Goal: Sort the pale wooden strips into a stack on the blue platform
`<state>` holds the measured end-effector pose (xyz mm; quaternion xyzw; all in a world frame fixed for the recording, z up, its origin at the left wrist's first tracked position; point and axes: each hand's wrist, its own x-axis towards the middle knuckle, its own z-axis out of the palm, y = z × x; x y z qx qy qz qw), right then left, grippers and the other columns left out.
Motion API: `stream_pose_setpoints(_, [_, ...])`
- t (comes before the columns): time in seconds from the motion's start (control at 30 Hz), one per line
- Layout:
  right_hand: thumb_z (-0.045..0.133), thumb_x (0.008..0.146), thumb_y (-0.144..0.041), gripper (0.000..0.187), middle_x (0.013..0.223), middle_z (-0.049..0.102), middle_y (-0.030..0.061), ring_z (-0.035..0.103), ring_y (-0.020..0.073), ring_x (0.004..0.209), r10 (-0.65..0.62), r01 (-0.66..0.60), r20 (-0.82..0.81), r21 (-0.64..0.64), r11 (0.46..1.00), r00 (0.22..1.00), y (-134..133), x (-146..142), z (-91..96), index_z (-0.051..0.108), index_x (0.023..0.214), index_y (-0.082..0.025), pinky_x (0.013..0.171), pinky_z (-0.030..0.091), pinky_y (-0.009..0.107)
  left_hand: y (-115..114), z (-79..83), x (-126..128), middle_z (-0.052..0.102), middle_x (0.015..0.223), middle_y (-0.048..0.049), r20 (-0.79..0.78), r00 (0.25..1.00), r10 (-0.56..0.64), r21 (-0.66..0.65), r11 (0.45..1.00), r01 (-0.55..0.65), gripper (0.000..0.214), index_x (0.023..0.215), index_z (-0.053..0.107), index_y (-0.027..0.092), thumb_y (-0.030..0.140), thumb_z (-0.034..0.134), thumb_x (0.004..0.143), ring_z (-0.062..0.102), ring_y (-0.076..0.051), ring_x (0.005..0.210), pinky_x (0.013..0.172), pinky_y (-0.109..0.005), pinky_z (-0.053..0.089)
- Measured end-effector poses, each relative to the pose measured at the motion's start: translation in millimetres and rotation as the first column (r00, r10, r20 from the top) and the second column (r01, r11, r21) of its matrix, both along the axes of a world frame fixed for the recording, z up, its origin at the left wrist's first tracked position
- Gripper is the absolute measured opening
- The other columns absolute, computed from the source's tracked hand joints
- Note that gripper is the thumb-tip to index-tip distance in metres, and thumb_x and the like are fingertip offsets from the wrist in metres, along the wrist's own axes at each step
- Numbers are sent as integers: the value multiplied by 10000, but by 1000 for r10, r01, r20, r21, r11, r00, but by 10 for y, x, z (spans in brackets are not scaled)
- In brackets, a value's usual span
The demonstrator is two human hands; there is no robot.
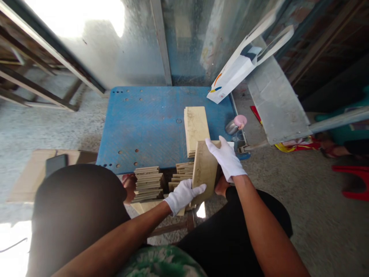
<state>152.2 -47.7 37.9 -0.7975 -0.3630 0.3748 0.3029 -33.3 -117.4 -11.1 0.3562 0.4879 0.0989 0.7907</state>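
Note:
A flat wooden board (204,173) is held tilted between my two gloved hands, over the near edge of the blue table. My left hand (184,193) grips its lower left edge, thumb across the face. At the upper right corner, my right hand (225,157) closes on the same board. Just beyond it, a short stack of similar boards (197,125) lies on the table. Below the table's near edge stand two piles of boards, a left pile (148,184) and a right pile (181,171) partly hidden by the held board and my left hand.
The blue table (144,123) stands against a metal sheet wall. On its right side are a metal flask with a pink lid (240,121) and a white bag (230,79). A grey metal panel (276,96) stands right of it. Cardboard (30,175) with a phone-like dark object (56,164) lies left.

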Motion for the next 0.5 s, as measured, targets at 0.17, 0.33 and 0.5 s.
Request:
stream_pose_setpoints(0.17, [629,674,-764,1059,1373,525,160,453,300,1306,27,-27,0,-31,999,1000,-21,59,70,338,1484,-148,1126,272,443,-26,-58,-78,743,984,-101,-159,985,-59,120,990,79,488,1009,709,140,548,677,744,693,-238,890,763,-310,550])
stream_pose_setpoints(0.33, [719,612,-719,1191,1476,403,155,354,326,1376,28,-29,-48,-28,999,998,-140,-91,115,192,1539,-189,1151,225,463,-119,-214,-153,746,910,-67,-372,921,-113,245,945,215,450,980,722,194,581,581,800,690,-217,842,706,-264,511])
stream_pose_setpoints(0.5, [768,567,-677,1217,1537,288,133,216,311,1439,32,-32,8,2,999,999,-212,-251,143,193,1535,-216,1173,183,442,-148,-244,-159,734,839,-43,-458,873,-170,320,884,340,470,998,722,228,618,541,809,676,-204,770,658,-253,464])
